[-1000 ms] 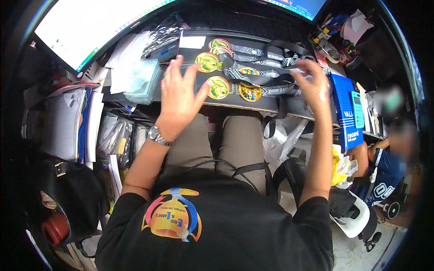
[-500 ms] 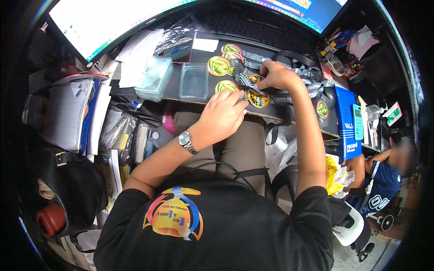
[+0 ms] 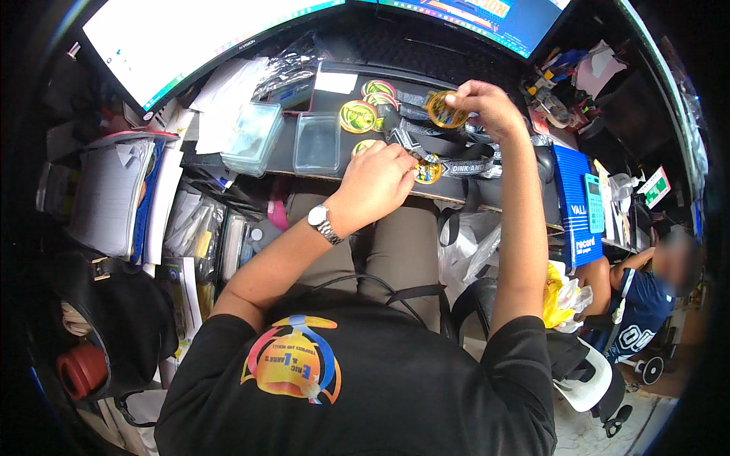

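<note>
A gold round medal (image 3: 443, 114) is pinched in my right hand (image 3: 490, 110), lifted above the dark shelf. Low over the shelf's front edge, my left hand (image 3: 378, 178) has its fingers closed at the ribbon of a second gold medal (image 3: 428, 174), which lies flat. That hand partly covers a green and yellow round disc (image 3: 362, 147). More such discs (image 3: 357, 117) lie just beyond it. Black and white printed ribbons (image 3: 468, 167) spread to the right of the discs, beneath my right hand.
An open clear plastic box (image 3: 317, 144) sits left of the discs, beside stacked clear boxes (image 3: 252, 137). Monitors (image 3: 205, 45) stand behind. On the right are a blue record book (image 3: 576, 205) and a teal calculator (image 3: 594, 202). A seated person (image 3: 646, 304) is farther right.
My right hand has risen up and away from the shelf, now holding a medal. My left hand stays near the front edge, its fingers drawn closer together.
</note>
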Motion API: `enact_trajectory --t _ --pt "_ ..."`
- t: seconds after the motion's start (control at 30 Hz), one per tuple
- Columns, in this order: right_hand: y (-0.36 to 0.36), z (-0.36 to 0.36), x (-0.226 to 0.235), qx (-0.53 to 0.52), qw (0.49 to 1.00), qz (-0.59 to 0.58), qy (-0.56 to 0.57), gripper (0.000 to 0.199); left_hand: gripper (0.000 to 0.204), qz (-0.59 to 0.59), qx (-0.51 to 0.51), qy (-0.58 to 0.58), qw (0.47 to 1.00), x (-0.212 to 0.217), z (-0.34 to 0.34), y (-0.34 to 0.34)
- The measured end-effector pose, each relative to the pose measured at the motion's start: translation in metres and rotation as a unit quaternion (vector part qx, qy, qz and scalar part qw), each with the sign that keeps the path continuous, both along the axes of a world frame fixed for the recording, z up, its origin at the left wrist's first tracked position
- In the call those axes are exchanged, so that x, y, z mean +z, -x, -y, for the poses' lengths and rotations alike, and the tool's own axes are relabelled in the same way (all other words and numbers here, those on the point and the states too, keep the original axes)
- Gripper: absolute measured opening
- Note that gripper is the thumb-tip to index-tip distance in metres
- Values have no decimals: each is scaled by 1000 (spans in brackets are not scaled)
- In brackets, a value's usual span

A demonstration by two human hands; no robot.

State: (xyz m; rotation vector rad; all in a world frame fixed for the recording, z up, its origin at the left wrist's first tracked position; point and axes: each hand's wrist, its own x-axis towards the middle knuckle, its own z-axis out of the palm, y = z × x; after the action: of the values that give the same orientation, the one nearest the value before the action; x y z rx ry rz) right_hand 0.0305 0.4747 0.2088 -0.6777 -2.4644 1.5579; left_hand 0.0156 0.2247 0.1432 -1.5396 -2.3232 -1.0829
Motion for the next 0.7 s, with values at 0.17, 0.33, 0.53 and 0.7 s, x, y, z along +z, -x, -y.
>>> enact_trajectory --t 0.17,0.33,0.53,0.7 --pt "-17 22 42 -65 972 -215 -70 22 28 321 -47 -109 940 25 -7 4" --pt "-55 84 67 -72 941 -309 -117 24 76 635 -303 -156 693 47 -21 -1" --pt "-104 140 45 -114 919 -370 76 19 75 685 -385 -274 555 74 -19 -16" --pt "-137 134 10 -93 891 -364 254 11 44 652 -414 -344 534 97 -5 5"
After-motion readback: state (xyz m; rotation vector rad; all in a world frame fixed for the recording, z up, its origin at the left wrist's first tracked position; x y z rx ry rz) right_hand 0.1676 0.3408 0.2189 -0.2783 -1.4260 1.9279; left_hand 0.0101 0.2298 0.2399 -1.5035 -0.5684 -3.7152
